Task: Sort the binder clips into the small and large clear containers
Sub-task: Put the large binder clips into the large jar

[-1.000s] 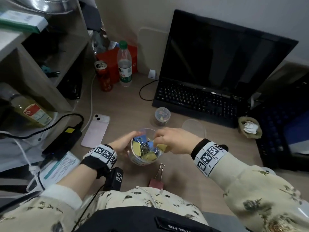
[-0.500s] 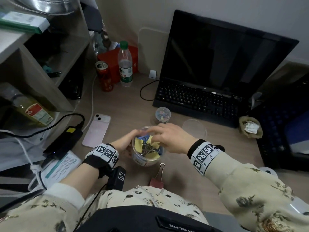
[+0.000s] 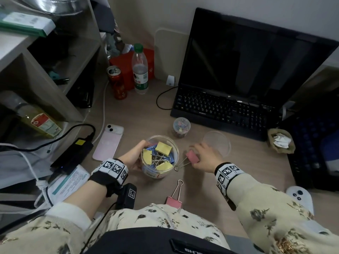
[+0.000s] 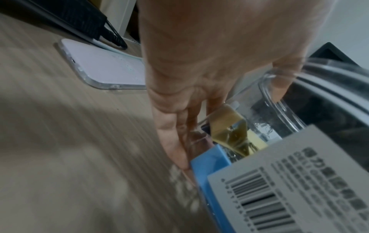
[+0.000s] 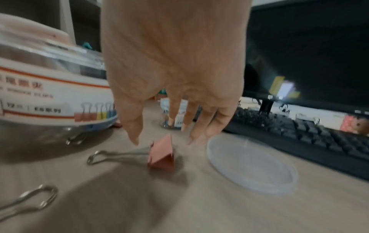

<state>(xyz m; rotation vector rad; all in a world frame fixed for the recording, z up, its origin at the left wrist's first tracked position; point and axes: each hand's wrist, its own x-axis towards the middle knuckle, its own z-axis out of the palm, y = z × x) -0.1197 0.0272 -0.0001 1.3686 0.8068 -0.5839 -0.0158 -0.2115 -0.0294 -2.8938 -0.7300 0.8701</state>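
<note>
My large clear container (image 3: 160, 142) stands upright on the desk (image 3: 143, 114) in front of me, mouth up, with yellow and blue clips heaped inside. My left hand (image 3: 132, 156) curls round its left wall, thumb over the rim. Just to its right lies a pink binder clip (image 3: 191, 157), long axis roughly left to right, wire handles pointing back at the container (almost touching its base). My right hand (image 5: 175, 88) hovers above that clip with fingers spread and loose, gripping nothing. A second pink clip (image 3: 174, 200) lies nearer my lap, handles pointing away from me, its body partly cut off by my clothing. The small container (image 3: 181, 126), further back, is too blurred to read.
</note>
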